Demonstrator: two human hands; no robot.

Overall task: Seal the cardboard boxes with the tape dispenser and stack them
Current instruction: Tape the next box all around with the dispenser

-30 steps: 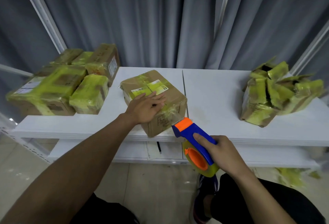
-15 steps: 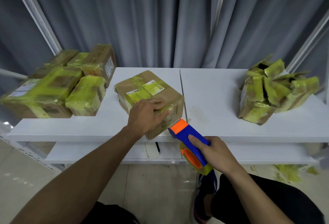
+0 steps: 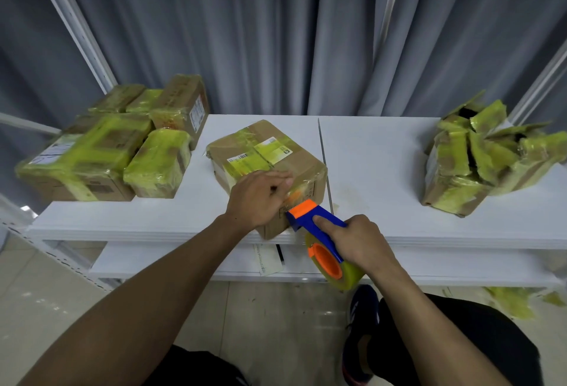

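Five or so sealed boxes, wrapped in yellow-green tape, sit bunched at the left end of the white bench, from front edge to back edge.

One cardboard box lies at the bench's middle, turned at an angle, its near corner reaching the front edge. Yellow-green tape strips and a printed label cover part of its top.

Left hand: rests on the near part of the box top, fingers curled down against the cardboard and a clear strip of tape, holding the box.

Tape dispenser: blue handle, orange head and orange hub. The head touches the box's near right face, just under the left hand's fingertips. The tape roll hangs out past the front edge of the bench.

Right hand: fingers clenched round the dispenser handle, forefinger laid along its blue top.

At the right end of the bench lies a pile of opened boxes, flaps up and torn, covered in the same tape. Grey curtain hangs behind the back edge.
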